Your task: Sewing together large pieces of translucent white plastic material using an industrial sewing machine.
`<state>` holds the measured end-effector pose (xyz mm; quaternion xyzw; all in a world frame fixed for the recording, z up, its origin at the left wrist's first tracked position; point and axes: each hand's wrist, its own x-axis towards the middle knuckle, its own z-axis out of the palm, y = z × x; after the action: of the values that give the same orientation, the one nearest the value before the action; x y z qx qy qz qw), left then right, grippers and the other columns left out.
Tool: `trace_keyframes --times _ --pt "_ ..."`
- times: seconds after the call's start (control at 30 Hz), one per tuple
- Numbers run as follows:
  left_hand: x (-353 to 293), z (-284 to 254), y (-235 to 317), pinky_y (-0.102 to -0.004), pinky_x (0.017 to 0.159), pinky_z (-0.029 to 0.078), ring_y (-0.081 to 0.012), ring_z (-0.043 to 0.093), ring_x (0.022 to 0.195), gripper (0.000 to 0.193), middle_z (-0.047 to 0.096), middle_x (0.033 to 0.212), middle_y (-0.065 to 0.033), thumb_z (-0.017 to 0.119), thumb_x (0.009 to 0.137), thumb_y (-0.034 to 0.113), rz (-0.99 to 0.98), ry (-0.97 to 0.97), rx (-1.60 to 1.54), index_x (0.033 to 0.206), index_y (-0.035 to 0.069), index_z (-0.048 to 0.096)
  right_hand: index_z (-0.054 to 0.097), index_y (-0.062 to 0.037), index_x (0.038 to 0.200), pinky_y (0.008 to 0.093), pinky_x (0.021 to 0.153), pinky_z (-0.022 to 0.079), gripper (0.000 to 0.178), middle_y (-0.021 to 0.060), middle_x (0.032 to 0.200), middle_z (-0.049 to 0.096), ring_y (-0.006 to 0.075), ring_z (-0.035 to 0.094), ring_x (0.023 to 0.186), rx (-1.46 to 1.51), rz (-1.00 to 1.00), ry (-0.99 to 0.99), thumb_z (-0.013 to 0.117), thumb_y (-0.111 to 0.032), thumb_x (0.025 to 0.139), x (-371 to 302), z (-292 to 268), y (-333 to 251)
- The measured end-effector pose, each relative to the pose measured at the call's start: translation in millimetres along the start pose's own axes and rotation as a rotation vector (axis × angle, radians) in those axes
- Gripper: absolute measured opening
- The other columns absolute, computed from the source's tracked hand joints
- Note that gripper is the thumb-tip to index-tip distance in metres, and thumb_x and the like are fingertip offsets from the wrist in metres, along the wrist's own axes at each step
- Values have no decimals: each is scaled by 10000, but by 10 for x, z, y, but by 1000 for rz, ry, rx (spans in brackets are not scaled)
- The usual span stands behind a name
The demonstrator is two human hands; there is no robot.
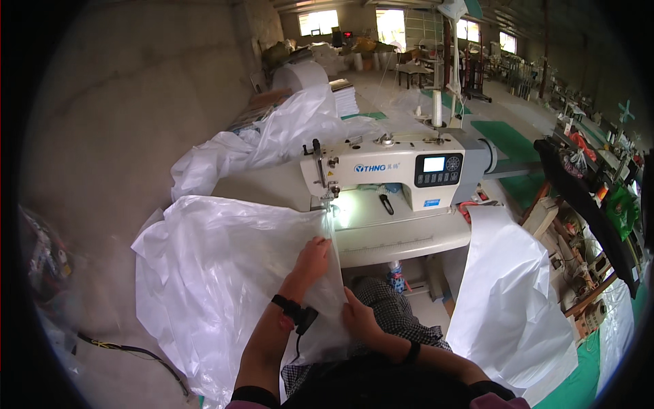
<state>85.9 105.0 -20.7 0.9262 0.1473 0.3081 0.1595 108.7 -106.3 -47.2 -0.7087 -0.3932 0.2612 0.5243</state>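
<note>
A large white plastic sheet (211, 252) covers the left of the sewing table and hangs toward my lap. Its upper right corner reaches under the needle area (330, 203) of a white sewing machine (402, 158), where a lamp glows. My left hand (312, 260) grips the sheet near its right edge, just below the needle, with fingers closed. Lower down, my right hand (361, 319) pinches that same edge above my lap; its fingertips are partly hidden by the sheet. Small dark thread snips (386, 203) lie on the machine bed.
Another white sheet (511, 293) hangs off the table's right end. Crumpled white plastic (293, 126) is heaped behind the machine, near a large white roll (300, 76). A thread cone (437, 109) stands behind the machine. Cluttered shelving (579, 266) lines the right, and a dark cable (136, 351) lies at lower left.
</note>
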Motion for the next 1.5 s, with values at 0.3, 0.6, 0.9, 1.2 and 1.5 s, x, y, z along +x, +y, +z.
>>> trace_keyframes --times 0.3,0.6,0.9,1.2,1.5 --pt "-240 -303 -45 -414 862 417 -296 546 975 277 586 1037 -67 534 800 80 122 -215 212 1042 156 645 407 -5 1301 392 522 475 426 256 671 556 340 637 633 -197 -418 -116 460 -80 885 89 22 557" --pt "-1231 -829 142 -434 870 405 -316 537 992 275 584 1041 -124 598 776 62 -224 75 365 1049 61 626 357 -8 1335 413 568 488 479 278 753 568 354 628 640 -60 -220 -66 462 -9 867 522 173 579" --pt "-1824 -567 541 -385 694 421 -258 558 770 284 590 857 -73 634 726 46 -181 162 215 1007 78 629 404 115 1241 373 481 500 489 197 719 641 276 612 519 -1018 -1215 122 513 -115 823 1321 196 521" --pt "-1939 -165 655 -436 694 474 -306 586 763 357 596 865 -95 673 717 189 -204 -40 168 1050 86 596 486 96 1080 481 669 502 319 253 836 641 412 637 752 -715 -108 -269 425 -131 866 1942 140 -104" --pt "-1949 -259 502 -446 689 483 -342 590 762 312 601 880 -136 618 770 183 -248 -40 257 1056 60 591 517 54 1087 464 751 497 309 229 918 644 377 633 880 -767 -18 -199 391 -146 888 2434 120 -160"
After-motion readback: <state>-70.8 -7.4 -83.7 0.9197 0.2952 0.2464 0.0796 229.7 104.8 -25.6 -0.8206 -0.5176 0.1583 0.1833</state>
